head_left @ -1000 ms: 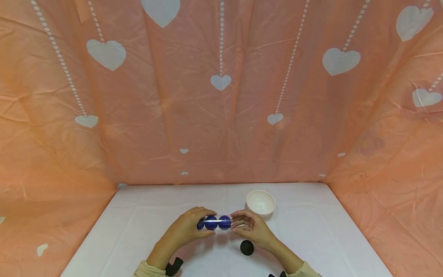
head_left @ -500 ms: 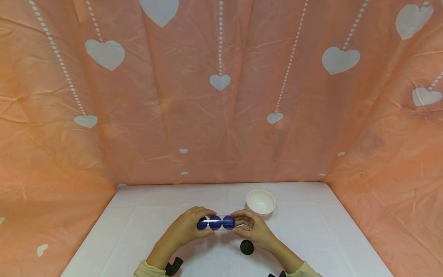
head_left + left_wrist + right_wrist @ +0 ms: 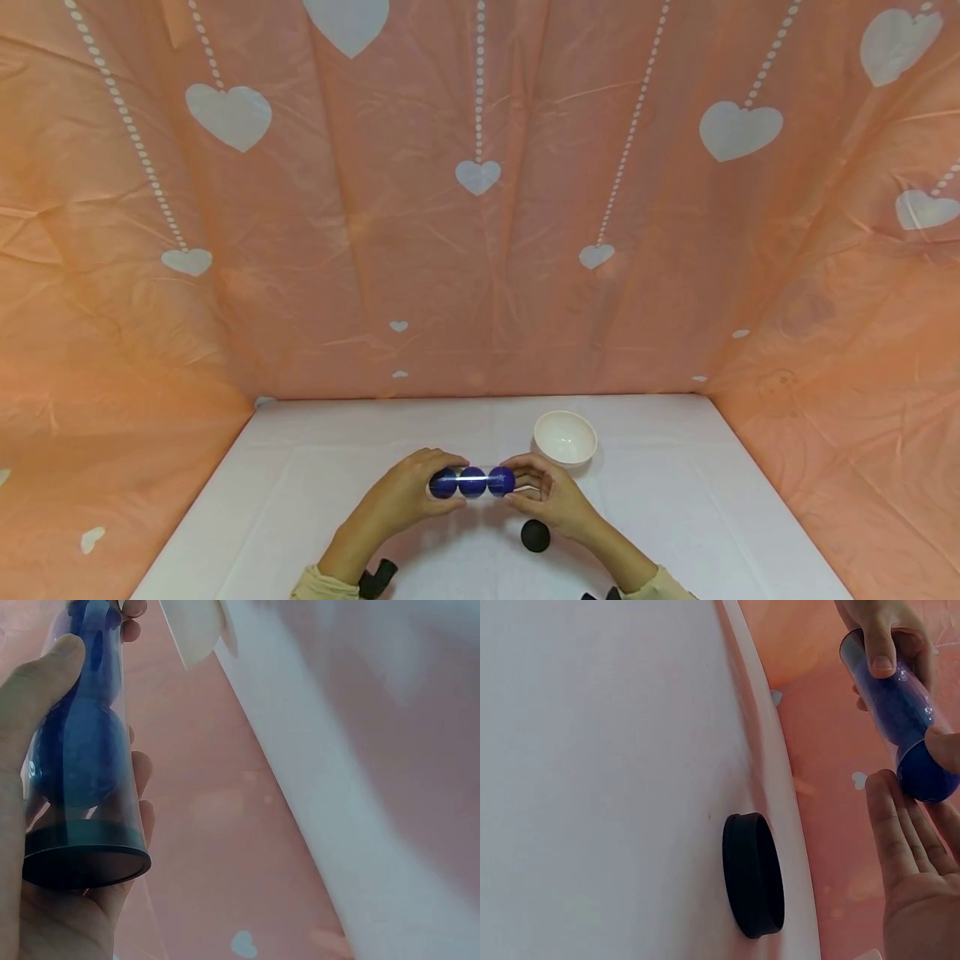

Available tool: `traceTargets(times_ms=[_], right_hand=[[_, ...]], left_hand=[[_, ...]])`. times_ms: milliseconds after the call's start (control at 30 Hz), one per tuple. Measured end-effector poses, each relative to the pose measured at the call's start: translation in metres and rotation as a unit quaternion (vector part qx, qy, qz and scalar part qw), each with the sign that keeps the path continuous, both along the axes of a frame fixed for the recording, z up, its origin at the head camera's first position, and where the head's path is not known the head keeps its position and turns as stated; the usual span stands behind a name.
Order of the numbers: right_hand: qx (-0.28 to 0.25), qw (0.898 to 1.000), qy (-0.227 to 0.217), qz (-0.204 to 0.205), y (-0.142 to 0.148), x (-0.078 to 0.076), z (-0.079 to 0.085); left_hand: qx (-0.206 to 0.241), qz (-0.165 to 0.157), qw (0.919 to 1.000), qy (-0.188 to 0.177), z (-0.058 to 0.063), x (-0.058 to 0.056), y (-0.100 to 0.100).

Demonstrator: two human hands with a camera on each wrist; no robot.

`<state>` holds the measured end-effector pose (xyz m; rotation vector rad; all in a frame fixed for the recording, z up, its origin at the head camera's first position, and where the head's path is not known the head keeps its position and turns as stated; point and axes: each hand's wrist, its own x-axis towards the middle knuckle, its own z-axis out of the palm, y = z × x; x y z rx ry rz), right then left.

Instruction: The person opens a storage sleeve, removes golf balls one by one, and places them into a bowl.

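Note:
A clear plastic tube (image 3: 486, 472) lies level between both hands above the table, with three blue balls (image 3: 472, 482) in a row inside it. My left hand (image 3: 411, 492) grips the tube's left part, thumb along its side. A black cap (image 3: 86, 866) closes that end in the left wrist view, with a gap between it and the nearest ball. My right hand (image 3: 549, 493) holds the other end between thumb and fingers. In the right wrist view, the endmost ball (image 3: 928, 771) sits at the uncapped end, by the thumb and fingertips.
A second black cap (image 3: 536, 536) rests on the table (image 3: 675, 500) just below the right hand. Behind that hand stands a white bowl (image 3: 566, 438). Orange cloth walls (image 3: 480, 275) with white hearts enclose the table's back and sides.
The blue balls have slid to the right along the tube, toward my right hand. A gap has opened at the left end. Both hands stay nearly still.

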<state>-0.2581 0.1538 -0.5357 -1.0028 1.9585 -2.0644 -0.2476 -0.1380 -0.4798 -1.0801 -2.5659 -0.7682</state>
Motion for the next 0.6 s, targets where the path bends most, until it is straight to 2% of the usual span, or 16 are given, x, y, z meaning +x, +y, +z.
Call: traceTargets(times_ms=[433,600], right_hand=[[0.002,1.000,0.011,-0.011,0.0034,0.0014,0.0047],[0.001,1.000,0.012,-0.015,0.0041,0.0022,0.0052]], left_hand=[[0.032,0.003,0.9993,-0.016,-0.0049,-0.0010,-0.0025],[0.040,-0.001,0.9992,-0.001,-0.0062,-0.0018,-0.0022]])
